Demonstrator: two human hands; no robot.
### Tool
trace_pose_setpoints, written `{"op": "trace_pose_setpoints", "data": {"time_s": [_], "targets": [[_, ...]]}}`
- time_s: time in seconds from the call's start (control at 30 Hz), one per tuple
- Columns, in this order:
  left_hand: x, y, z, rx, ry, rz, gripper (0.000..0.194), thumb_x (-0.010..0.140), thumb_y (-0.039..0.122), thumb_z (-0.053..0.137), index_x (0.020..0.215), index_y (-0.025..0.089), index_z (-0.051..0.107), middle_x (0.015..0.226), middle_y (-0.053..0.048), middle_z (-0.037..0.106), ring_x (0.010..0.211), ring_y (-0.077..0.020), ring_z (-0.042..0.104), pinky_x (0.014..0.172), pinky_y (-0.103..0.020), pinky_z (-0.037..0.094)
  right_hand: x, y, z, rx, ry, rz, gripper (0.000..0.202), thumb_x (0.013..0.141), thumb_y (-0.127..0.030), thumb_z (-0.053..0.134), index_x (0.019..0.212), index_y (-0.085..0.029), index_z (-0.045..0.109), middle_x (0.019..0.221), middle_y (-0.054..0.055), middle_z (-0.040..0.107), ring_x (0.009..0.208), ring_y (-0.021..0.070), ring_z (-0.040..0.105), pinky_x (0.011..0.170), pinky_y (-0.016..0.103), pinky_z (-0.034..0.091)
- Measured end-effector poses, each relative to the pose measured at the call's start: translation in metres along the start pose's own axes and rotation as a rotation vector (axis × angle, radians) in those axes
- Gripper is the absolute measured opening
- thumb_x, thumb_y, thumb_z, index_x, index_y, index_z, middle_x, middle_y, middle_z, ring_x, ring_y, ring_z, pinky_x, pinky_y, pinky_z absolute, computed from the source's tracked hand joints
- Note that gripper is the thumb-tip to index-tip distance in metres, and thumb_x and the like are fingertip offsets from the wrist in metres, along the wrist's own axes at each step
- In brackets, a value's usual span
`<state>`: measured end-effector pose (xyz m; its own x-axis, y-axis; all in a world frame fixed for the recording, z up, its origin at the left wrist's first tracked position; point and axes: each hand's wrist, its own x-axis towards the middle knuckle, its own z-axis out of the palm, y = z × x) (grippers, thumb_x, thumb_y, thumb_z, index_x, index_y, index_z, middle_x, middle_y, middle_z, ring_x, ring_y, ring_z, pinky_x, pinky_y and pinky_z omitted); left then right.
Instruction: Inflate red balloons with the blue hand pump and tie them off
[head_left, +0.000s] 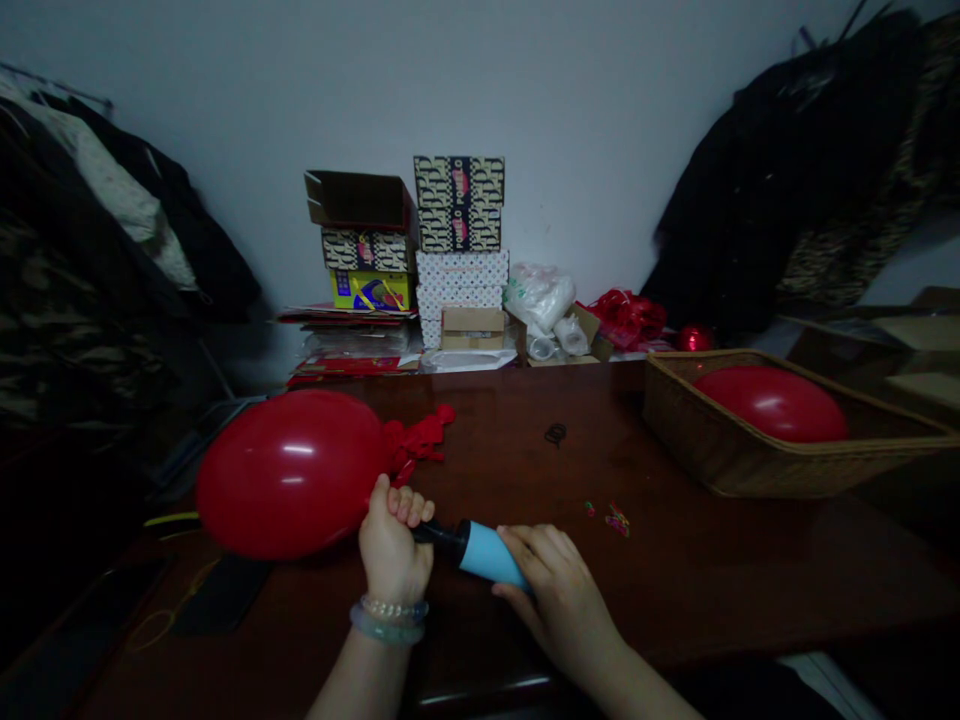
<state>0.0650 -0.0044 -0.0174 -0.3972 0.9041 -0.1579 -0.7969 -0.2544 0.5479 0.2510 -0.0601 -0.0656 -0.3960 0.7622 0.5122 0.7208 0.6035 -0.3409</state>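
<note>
Read as an indoor storeroom or back workroom, exact business not identifiable. Plain pale wall (592, 130) seen at 12 o'clock, with patterned boxes (459, 203) stacked against it. Open carton (360, 200) left on a second stack at 11, above red and clear flat packs (352, 345). Clear plastic bag (541, 292) heaped at 1. Garments (120, 200) hung at 10, dark coats (742, 190) at 2, more cartons (919, 335) piled at 3. Polished dark wood table (705, 570) used as work surface, 4 to 8
</note>
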Motion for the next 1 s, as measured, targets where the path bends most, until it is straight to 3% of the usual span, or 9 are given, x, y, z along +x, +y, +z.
{"op": "trace_pose_setpoints", "data": {"time_s": [0.27, 0.57, 0.77, 1.0], "targets": [[0.005, 0.021, 0.000, 0.003, -0.044, 0.030, 0.042, 0.080, 0.026, 0.062, 0.057, 0.019, 0.027, 0.044, 0.009, 0.026, 0.036, -0.0051, 0.024, 0.039, -0.021, 0.027, 0.005, -0.001, -0.004, 0.039, -0.061, -0.004, 0.049, 0.089, -0.036, 0.059, 0.133, -0.019, 0.047, 0.119, 0.012, 0.060, 0.103, 0.0263, 0.056, 0.089, 0.044, 0.048], [0.020, 0.052, -0.007, -0.038, 0.026, 0.087, 0.039, 0.078, 0.018, 0.058, 0.057, 0.020, 0.025, 0.042, 0.010, 0.025, 0.034, -0.0047, 0.024, 0.037, -0.020, 0.026, 0.006, 0.006, -0.007, 0.016, -0.055, -0.034, 0.048, 0.089, -0.038, 0.060, 0.132, -0.020, 0.050, 0.119, 0.012, 0.062, 0.103, 0.0256, 0.057, 0.089, 0.043, 0.049], [0.023, 0.040, -0.010, -0.041, 0.065, 0.081, 0.038, 0.075, 0.018, 0.061, 0.059, 0.020, 0.026, 0.044, 0.011, 0.026, 0.034, -0.0042, 0.025, 0.038, -0.020, 0.026, 0.002, 0.006, -0.003, 0.016, -0.039, -0.020, 0.045, 0.089, -0.035, 0.058, 0.131, -0.019, 0.050, 0.117, 0.013, 0.061, 0.101, 0.0260, 0.057, 0.086, 0.044, 0.050], [0.009, 0.012, -0.006, -0.023, 0.036, 0.019, 0.040, 0.079, 0.023, 0.062, 0.059, 0.020, 0.028, 0.046, 0.010, 0.026, 0.037, -0.0047, 0.026, 0.041, -0.020, 0.029, 0.000, 0.004, -0.001, -0.008, -0.031, -0.009, 0.046, 0.089, -0.033, 0.060, 0.131, -0.019, 0.049, 0.117, 0.013, 0.061, 0.100, 0.0275, 0.055, 0.087, 0.046, 0.048]]}}
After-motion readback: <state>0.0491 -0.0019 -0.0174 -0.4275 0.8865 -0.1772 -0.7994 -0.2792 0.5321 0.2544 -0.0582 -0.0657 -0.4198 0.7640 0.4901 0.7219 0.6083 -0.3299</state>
